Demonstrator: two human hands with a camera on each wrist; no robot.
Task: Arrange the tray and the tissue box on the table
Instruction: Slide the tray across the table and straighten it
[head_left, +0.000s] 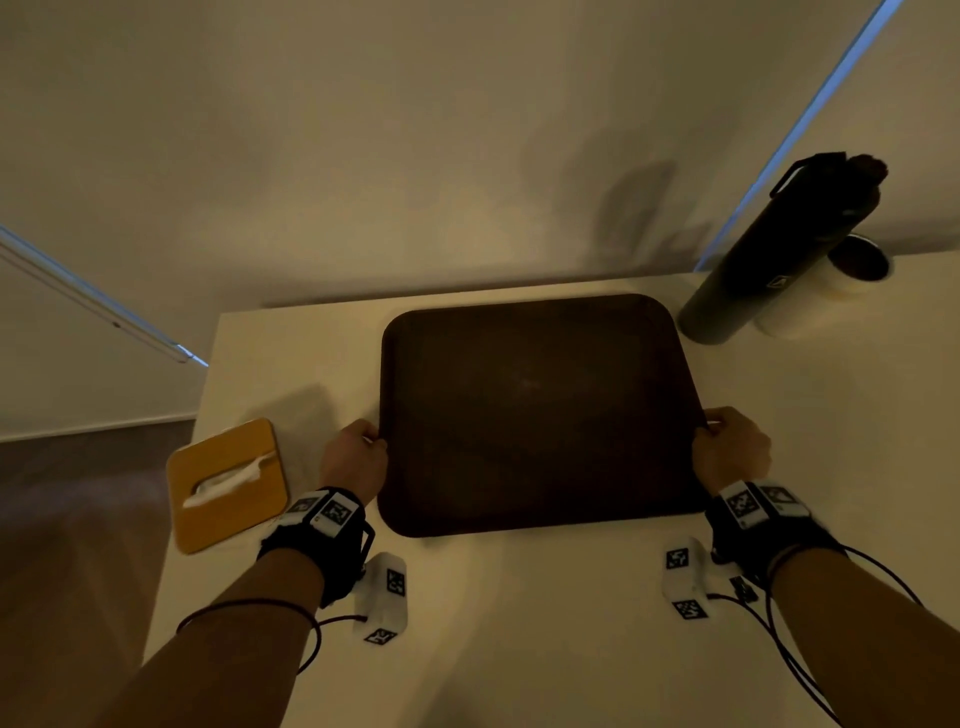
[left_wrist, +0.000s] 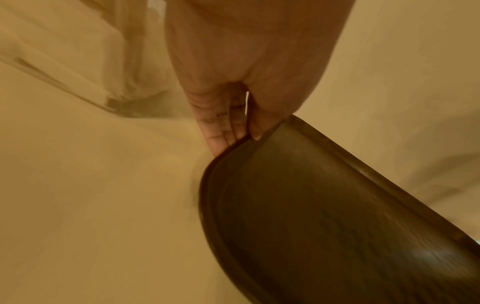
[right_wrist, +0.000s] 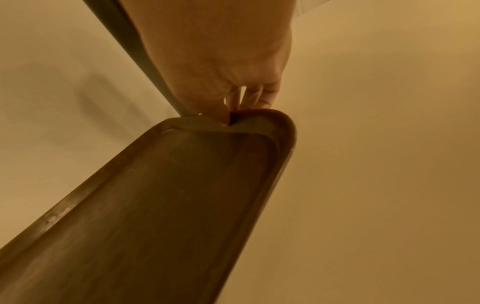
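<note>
You have the dark brown tray (head_left: 535, 415) gripped on both sides: your left hand (head_left: 356, 454) curls round its left rim and your right hand (head_left: 732, 449) round its right rim, each near the edge closest to you. In the left wrist view your fingers (left_wrist: 221, 131) sit under the rim with the thumb pressing on top; the right wrist view shows the same pinch on the other rim (right_wrist: 259, 115). The tray sits over the middle of the pale desk (head_left: 519, 623), though you cannot tell whether it rests flat or is slightly lifted. The tissue box (head_left: 226, 486), with its yellow-orange top and a white tissue poking out, lies at the desk's left edge, just beside your left wrist and apart from the tray. A tall dark bottle (head_left: 779, 254) stands at the far right corner, with a white cup (head_left: 852, 270) just behind it.
</note>
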